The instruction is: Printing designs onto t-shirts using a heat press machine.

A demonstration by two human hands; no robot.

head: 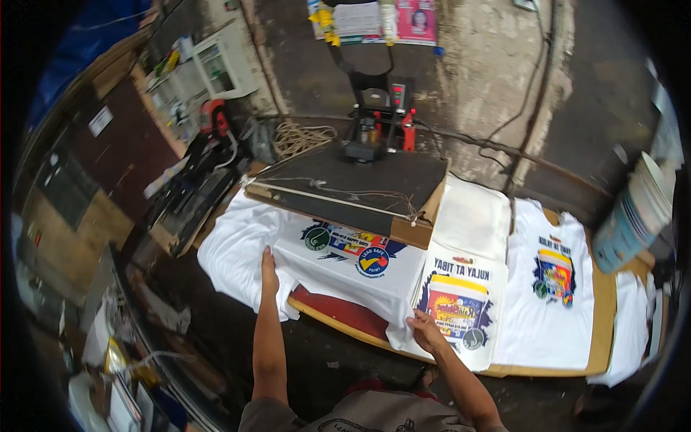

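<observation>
A white T-shirt (334,278) lies with its lower part under the raised platen of a heat press (345,186). Its coloured print is partly hidden by the platen. My right hand (428,330) pinches the near right edge of the cloth between thumb and fingers. At the left of the print, my left hand (269,272) rests against the fabric, seen edge-on, so its grip is hidden. Beside the right hand is a stack of printed transfer sheets (459,324), with a mirrored paint-bucket design. A bunched heap of white cloth (237,254) sits left of the press.
A finished-looking printed shirt (548,335) lies flat on the right of the table (602,340). Nested plastic buckets (631,216) stand at the far right. Blank white sheets (472,216) lie behind the transfers. Another black-and-red press (200,167) and coiled rope (302,139) are at the back left.
</observation>
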